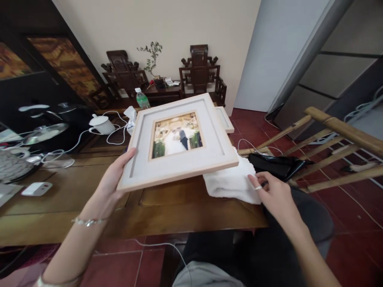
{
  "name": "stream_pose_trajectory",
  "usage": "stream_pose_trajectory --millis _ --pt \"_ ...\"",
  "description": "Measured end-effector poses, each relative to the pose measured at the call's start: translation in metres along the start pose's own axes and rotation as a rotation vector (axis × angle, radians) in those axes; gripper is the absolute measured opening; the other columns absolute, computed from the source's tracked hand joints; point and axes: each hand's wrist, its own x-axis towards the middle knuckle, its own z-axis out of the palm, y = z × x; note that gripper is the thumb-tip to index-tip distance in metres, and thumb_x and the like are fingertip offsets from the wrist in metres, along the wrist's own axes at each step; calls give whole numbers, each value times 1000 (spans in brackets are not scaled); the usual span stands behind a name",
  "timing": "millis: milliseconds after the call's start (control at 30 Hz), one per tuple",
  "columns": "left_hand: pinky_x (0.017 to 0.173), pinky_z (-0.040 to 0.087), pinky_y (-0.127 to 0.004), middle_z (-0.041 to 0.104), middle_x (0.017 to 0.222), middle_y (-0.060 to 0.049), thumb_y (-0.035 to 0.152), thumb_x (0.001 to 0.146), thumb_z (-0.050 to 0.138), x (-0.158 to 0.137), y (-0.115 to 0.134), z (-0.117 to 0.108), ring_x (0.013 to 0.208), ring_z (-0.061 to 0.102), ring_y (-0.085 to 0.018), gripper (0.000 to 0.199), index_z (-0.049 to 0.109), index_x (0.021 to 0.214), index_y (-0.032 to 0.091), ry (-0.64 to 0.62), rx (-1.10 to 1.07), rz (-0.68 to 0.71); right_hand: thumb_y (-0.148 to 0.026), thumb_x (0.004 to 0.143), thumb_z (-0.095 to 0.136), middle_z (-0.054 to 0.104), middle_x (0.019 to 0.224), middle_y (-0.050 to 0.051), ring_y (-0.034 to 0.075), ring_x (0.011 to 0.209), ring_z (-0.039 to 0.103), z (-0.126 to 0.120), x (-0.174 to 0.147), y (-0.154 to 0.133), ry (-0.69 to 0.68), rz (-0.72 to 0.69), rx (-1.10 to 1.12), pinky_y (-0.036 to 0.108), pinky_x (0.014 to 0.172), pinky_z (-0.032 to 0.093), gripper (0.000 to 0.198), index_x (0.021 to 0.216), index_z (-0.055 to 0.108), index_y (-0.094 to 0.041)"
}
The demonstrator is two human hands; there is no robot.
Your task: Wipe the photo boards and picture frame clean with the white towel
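My left hand (121, 171) grips the left edge of a picture frame (140, 175) with a pale wood border and a wide white mat. Inside it is a small photo (176, 137) of two people, one in a white gown and one in a dark suit. The frame is tilted and held above the wooden table (179, 211). At the table's right end lies a white towel (230, 183), partly behind the frame. My right hand (269, 189) pinches the towel's right edge between thumb and fingers. A second pale frame (226, 119) shows behind the first one.
Toward the left stand a white lidded cup (102, 124), a pan with a glass lid (46, 133), a white charger (37, 189) and cables. A bottle (142, 99) and a tissue pack (130, 117) are behind the frame. A bamboo chair (338, 131) stands at right.
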Motion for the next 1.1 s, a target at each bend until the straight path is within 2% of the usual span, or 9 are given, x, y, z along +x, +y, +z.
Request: stream_pose_trajectory --millis 133,300,567,667,767,833,967,1033,1100 --pt "52 59 -24 72 63 0 24 92 44 -13 -23 -23 58 71 -20 28 63 112 20 46 -37 52 -51 83 49 61 80 8 25 71 59 14 0 -8 -8 -37 -137 35 65 41 33 80 57 -20" --pt "48 57 -24 74 73 0 23 87 49 -19 -45 -40 61 72 -21 23 66 103 26 37 35 148 -45 84 48 59 86 10 27 81 59 29 5 -26 113 -57 -116 35 66 42 25 79 53 -21" --pt "48 58 -26 75 76 1 28 77 62 -12 -64 -48 64 72 -22 23 65 100 28 16 63 130 -39 87 42 54 70 2 22 70 55 25 -13 -18 130 28 176 34 66 42 24 68 35 -26" --pt "51 58 -25 75 78 1 25 78 61 -10 -68 -49 66 72 -22 25 64 102 28 -9 27 134 -38 84 49 62 89 5 23 78 59 27 -20 -11 146 75 356 34 68 46 15 82 44 -24" --pt "51 58 -26 75 79 1 24 80 59 -10 -68 -49 67 72 -22 23 65 102 28 -13 12 131 -32 80 57 50 128 15 29 110 53 26 -28 -15 361 -30 356 44 84 47 31 106 45 -23" --pt "49 58 -26 75 77 1 24 79 59 -12 -66 -50 65 72 -23 22 66 100 28 23 27 116 -27 78 61 46 132 15 33 122 44 24 -34 -25 467 -190 210 53 95 40 33 108 47 -24" --pt "47 58 -25 75 72 1 23 86 49 -16 -60 -54 60 72 -22 25 66 103 29 96 11 52 -18 81 58 47 132 11 33 130 35 28 -43 -52 172 -651 -22 56 102 35 15 94 58 -26" --pt "46 58 -25 74 70 2 24 90 44 -18 -57 -55 58 71 -21 28 66 106 30 125 1 21 -18 82 55 45 136 12 33 131 35 38 -42 -64 36 -721 -126 55 103 34 16 96 61 -23" --pt "43 57 -24 74 69 2 24 91 43 -19 -55 -55 57 71 -21 28 66 106 30 142 1 1 -19 82 55 52 129 14 33 123 44 50 -36 -71 -1 -673 -195 55 102 35 16 96 64 -20"
